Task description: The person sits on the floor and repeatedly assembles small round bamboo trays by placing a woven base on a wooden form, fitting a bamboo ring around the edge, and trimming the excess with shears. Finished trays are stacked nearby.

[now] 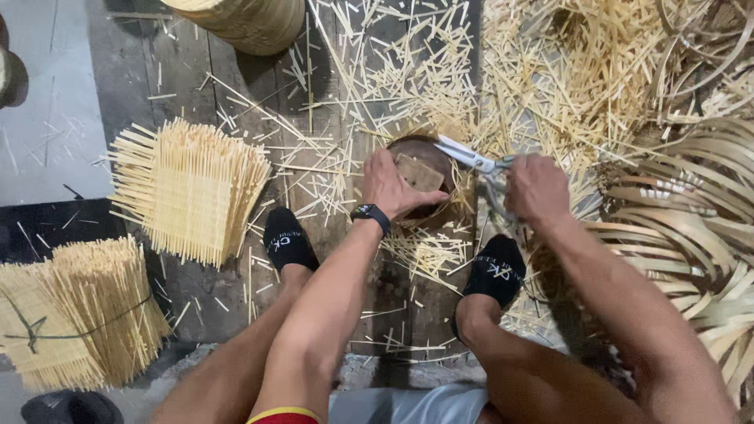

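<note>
The person's bare knees and forearms fill the lower edge of the view, with both feet in black socks (pixel 289 242) planted on the dark wooden floor (pixel 188 71). The left hand (pixel 390 187), with a black wristwatch (pixel 371 213) on its wrist, presses down on a flat wooden piece (pixel 419 173) lying on a round, dark chopping block (pixel 424 153); the fingers lie curled over the near edge of the piece, and whether they pinch anything beneath cannot be told. The right hand (pixel 536 188) is closed around the handles of a pair of metal shears (pixel 475 159). The shear blades point left and rest at the upper right rim of the block, just beside the wooden piece; the blades appear nearly closed. Short cut bamboo slivers (pixel 428 255) lie scattered between the feet and around the block. A loose stack of even bamboo sticks (pixel 192 188) stands to the left of the left foot, well apart from the block. A tied bundle of sticks (pixel 78 314) lies at the lower left. Curved bamboo strips (pixel 691 228) are heaped along the right side, near the right forearm.
</note>
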